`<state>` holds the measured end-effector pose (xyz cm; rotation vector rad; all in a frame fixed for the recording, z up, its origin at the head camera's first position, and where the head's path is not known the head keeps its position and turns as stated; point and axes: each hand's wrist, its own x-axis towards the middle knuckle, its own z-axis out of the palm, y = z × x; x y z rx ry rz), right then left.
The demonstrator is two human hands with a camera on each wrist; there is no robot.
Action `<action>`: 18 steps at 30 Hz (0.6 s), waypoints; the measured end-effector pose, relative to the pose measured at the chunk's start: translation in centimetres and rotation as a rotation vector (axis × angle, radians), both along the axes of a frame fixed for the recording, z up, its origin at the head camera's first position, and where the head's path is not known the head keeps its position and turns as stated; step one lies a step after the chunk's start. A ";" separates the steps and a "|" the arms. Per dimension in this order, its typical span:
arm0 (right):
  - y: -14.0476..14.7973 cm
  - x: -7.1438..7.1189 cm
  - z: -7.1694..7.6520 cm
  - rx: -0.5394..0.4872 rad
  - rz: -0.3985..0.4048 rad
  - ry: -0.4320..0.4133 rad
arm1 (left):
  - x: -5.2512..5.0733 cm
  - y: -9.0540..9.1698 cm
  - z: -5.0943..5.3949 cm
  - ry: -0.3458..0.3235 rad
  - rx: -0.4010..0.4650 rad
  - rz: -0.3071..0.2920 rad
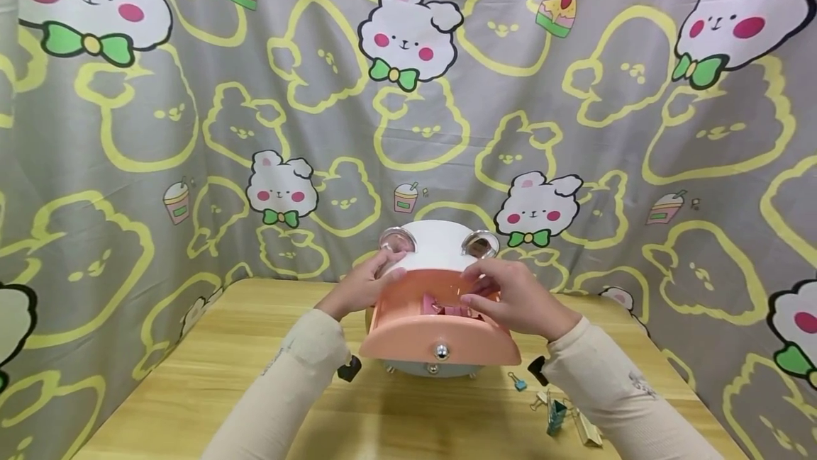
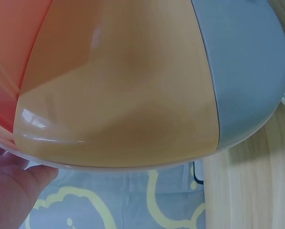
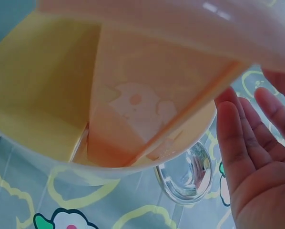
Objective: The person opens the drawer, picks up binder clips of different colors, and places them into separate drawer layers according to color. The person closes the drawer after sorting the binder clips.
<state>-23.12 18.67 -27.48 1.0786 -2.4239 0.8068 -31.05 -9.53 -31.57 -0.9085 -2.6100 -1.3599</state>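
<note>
A rounded desktop drawer box with a white top (image 1: 440, 242) stands on the table, with two silver rings (image 1: 481, 244) near its upper corners. Its orange drawer (image 1: 440, 338) is pulled out and has a silver knob. Pink binder clips (image 1: 449, 310) lie inside. My left hand (image 1: 367, 283) rests on the box's upper left side, by the other ring. Over the drawer's right side is my right hand (image 1: 517, 297), fingers loosely bent. The right wrist view shows those fingers (image 3: 233, 133) beside the drawer's edge; nothing held is visible.
On the wooden table (image 1: 255, 361), to the right of the box, lie a small blue binder clip (image 1: 517, 381), a dark green one (image 1: 556, 417) and a cream one (image 1: 587, 429). A patterned grey curtain (image 1: 332, 127) surrounds the table. The box's blue-grey lower drawer (image 1: 434, 369) is closed.
</note>
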 end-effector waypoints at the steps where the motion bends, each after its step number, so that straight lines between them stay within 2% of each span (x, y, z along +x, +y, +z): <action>1: 0.0 -0.1 0.0 0.003 0.007 0.005 | 0.0 -0.1 0.1 -0.004 -0.009 0.003; 4: 0.2 -0.4 0.6 -0.004 -0.005 0.054 | -0.5 -0.1 0.7 0.017 -0.008 0.007; 9: 0.8 -0.7 1.5 -0.023 -0.074 0.142 | -1.0 0.4 1.9 0.069 0.020 0.001; 15: 1.5 -0.2 -0.1 -0.028 -0.105 0.126 | 0.0 0.1 0.8 0.020 -0.020 0.006; 18: 1.8 -0.1 -0.8 -0.051 -0.127 0.145 | 0.3 0.0 0.3 0.031 -0.017 0.017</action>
